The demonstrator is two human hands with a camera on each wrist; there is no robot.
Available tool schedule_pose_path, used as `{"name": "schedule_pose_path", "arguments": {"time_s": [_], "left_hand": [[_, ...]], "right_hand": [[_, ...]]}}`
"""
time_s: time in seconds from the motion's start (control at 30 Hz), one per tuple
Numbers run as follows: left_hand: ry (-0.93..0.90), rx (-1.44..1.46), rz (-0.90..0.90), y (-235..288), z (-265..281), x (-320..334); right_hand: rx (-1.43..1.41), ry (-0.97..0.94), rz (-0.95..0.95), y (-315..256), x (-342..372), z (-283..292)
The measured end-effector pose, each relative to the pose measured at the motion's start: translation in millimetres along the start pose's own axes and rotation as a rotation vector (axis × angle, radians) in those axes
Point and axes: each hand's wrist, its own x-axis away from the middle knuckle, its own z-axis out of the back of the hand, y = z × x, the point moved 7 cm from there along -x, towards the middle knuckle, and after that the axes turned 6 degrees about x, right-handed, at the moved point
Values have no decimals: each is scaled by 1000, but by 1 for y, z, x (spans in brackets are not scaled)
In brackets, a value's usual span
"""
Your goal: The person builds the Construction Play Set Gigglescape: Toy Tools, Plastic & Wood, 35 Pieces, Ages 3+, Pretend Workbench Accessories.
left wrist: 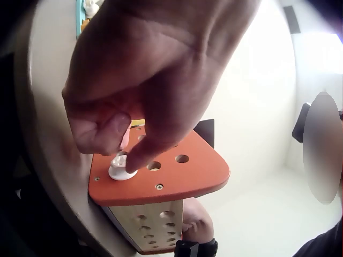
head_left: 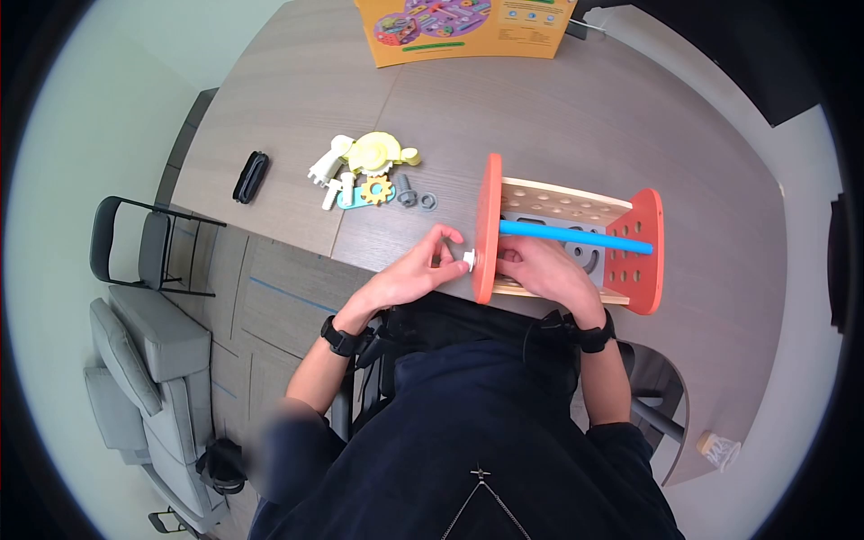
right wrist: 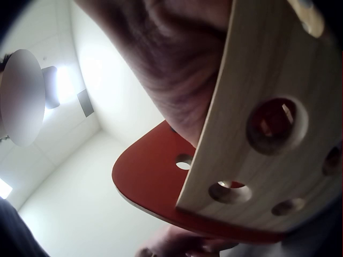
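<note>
A toy toolbox of pale wooden slats and red end panels lies at the table's front edge, with a blue rod along it. A white toy bolt stands in a hole of the left end panel, its round flange against the red face. My left hand has thumb and index finger curled round the bolt's head, thumb tip touching it. My right hand reaches inside the box, fingers near the inner face of that same panel. Its fingertips are hidden, so I cannot tell what they hold.
Left of the box lie yellow toy parts, an orange gear, grey bolt pieces and white bolts. A black case sits farther left. A yellow printed box stands at the back.
</note>
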Motion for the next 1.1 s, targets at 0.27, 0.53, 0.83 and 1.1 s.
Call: {"name": "schedule_pose_path", "arguments": {"time_s": [0.27,0.53,0.83,1.1], "left_hand": [[-114,-89,115,-10,-5,-5],[-28,-88,197,2,0,0],[-54,-50,31,2,-6,1],[-59,-39,324,-3,-7,0]], "right_hand": [[2,16,20,-2,2,2],[30,5,7,-2,1,2],[31,-1,-6,-4,2,3],[34,-2,-22,-5,3,4]]}}
